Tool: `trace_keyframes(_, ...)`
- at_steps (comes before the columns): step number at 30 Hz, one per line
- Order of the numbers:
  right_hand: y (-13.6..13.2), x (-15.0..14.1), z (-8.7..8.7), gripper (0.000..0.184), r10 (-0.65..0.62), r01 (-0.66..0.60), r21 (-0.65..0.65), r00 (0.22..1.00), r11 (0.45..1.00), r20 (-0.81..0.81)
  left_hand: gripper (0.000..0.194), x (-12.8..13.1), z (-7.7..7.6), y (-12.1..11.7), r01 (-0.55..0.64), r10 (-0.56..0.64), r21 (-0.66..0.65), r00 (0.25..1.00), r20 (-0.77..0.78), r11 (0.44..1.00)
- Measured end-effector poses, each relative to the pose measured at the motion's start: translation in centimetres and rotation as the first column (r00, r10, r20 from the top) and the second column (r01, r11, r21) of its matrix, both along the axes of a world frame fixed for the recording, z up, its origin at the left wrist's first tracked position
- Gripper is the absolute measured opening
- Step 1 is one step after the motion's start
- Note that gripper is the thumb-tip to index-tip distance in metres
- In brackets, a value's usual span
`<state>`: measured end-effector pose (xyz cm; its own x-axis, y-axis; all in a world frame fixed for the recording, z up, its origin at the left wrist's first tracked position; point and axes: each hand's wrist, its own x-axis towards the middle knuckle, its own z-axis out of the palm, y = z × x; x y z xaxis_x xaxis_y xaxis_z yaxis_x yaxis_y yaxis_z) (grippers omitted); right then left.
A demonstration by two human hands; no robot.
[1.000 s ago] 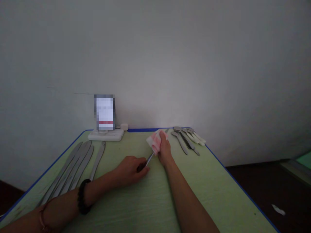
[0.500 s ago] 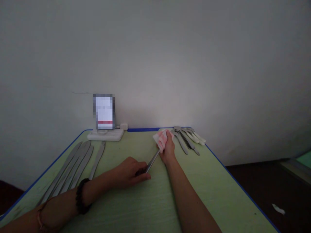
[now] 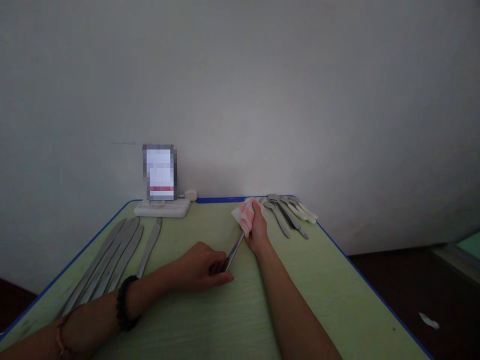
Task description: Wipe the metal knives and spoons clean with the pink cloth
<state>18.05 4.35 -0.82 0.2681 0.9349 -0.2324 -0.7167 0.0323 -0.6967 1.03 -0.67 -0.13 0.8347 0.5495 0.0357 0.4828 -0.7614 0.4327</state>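
My left hand (image 3: pixel 202 266) is closed around the near end of a slim metal piece of cutlery (image 3: pixel 236 247) above the middle of the table. A pink and white cloth (image 3: pixel 246 214) is wrapped over its far end, and my right hand (image 3: pixel 259 229) grips the cloth there. The covered end is hidden, so its kind cannot be told. Several table knives (image 3: pixel 126 251) lie side by side at the left, partly behind my left forearm. One more knife (image 3: pixel 151 244) rests a little apart from them. Spoons (image 3: pixel 278 219), some with white handles, lie beyond my right hand.
The light green table (image 3: pixel 315 290) has a blue edge and stands against a grey wall. At its back left, a phone (image 3: pixel 161 172) stands upright on a white base (image 3: pixel 163 208), with a white plug (image 3: pixel 191 195) beside it. A white scrap (image 3: pixel 428 320) lies on the dark floor.
My right hand and the cloth have shifted slightly left. My left hand has hardly moved and keeps its hold on the cutlery.
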Motion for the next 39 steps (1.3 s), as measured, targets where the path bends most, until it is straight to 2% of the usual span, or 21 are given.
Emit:
trace_keyframes(30,-0.13,-0.12,0.02,0.021,0.028,-0.027,-0.032,0.998,0.999,0.051,0.034,0.12,-0.02,-0.24,-0.01,0.01,-0.003,1.0,0.0,1.0)
trace_keyframes(39,-0.07,-0.11,0.01,0.019,0.035,-0.035,0.008,0.999,0.999,0.028,0.035,0.16,0.0,-0.2,-0.013,0.013,-0.008,1.0,0.004,1.0)
